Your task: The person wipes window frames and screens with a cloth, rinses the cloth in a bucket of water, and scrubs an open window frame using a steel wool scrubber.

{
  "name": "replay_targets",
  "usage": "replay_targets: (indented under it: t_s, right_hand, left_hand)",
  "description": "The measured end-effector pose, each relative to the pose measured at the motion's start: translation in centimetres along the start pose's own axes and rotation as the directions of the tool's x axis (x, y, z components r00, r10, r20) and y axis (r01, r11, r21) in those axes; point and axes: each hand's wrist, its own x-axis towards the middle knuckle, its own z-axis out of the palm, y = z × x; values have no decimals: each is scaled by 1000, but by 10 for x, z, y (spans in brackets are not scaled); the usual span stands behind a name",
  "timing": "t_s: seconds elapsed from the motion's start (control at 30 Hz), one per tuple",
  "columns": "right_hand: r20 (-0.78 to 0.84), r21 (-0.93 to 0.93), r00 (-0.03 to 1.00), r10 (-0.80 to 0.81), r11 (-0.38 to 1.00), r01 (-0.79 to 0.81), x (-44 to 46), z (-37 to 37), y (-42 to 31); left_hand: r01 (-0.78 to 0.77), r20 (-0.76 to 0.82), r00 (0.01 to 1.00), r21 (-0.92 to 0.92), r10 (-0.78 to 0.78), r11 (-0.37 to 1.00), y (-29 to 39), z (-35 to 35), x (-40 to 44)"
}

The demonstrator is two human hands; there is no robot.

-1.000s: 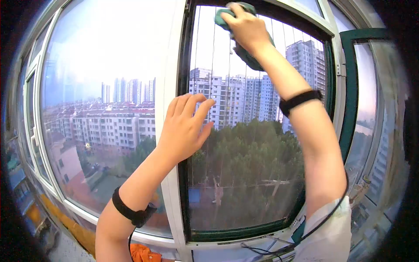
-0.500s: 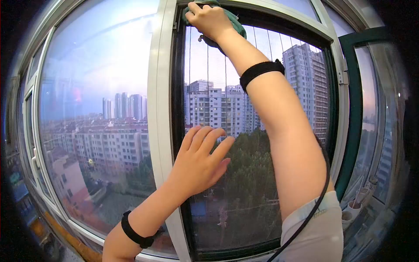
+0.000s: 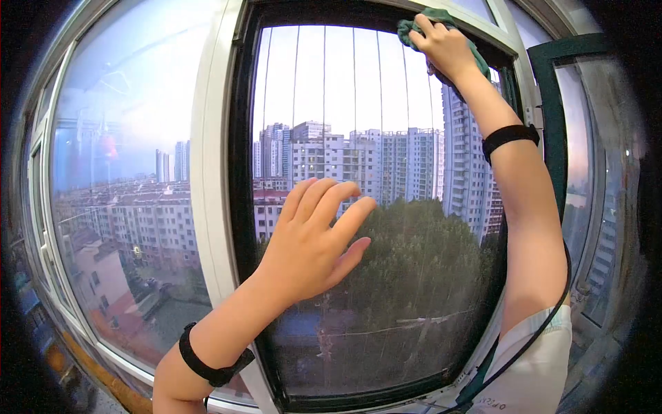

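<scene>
High at the upper right, my right hand grips a crumpled dark green cloth against the top of the dark window frame. Part of the cloth hangs below the fingers. My left hand is raised in front of the middle of the window, its fingers apart and slightly curled, with nothing in it. Whether its fingertips touch the window screen cannot be made out. Thin vertical lines run down the window opening. Each forearm wears a black strap.
A white frame post divides the dark-framed window from a large glass pane on the left. A green-framed sash stands open at the right. A black cable runs along my right arm. Buildings and trees show outside.
My right hand and the cloth moved left along the top frame, then back right to the upper right corner. The view has shifted too. My left hand remains raised and open.
</scene>
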Motion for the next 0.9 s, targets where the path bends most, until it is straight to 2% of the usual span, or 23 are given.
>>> replay_targets:
  t_s: [0.2, 0.27, 0.37, 0.4, 0.47, 0.5, 0.67, 0.77, 0.8, 0.87, 0.9]
  right_hand:
    - [23, -94, 999, 39, 995, -37, -47, 14, 29]
    - [18, -67, 998, 66, 996, -65, -64, 20, 39]
    - [153, -112, 973, 171, 982, -155, -95, 28, 54]
    - [252, -57, 932, 259, 966, -253, -107, 26, 61]
    - [329, -106, 851, 409, 912, -397, -123, 35, 71]
    - [347, -113, 851, 395, 918, -381, -120, 35, 68]
    - [224, -80, 901, 372, 928, -364, -123, 45, 63]
    - [315, -112, 827, 466, 883, -455, -120, 47, 62]
    - [310, -111, 830, 463, 885, -452, -115, 41, 62]
    - [332, 53, 757, 563, 790, -610, -106, 28, 63]
    - [312, 51, 721, 619, 746, -663, -102, 32, 62]
  left_hand:
    - [-14, -22, 1000, -9, 13, 1000, 16, 5, 17]
    - [-15, -7, 1000, 6, 15, 1000, 19, 6, 19]
    - [-10, 29, 1000, 44, 8, 999, 23, 5, 19]
    - [-9, 49, 999, 44, 7, 999, 23, 4, 18]
    - [-12, 68, 998, 55, 8, 998, 23, 3, 16]
    - [-13, 79, 997, 57, 8, 998, 23, 4, 16]
    - [-14, 101, 995, 70, 7, 997, 25, 8, 15]
    - [-27, 85, 996, 72, 21, 997, 25, 1, 11]
    - [-23, 84, 996, 66, 17, 998, 25, -4, 10]
    - [-2, 72, 997, 40, -1, 999, 26, -12, 3]
    - [25, 61, 998, 34, -27, 999, 24, -19, -1]
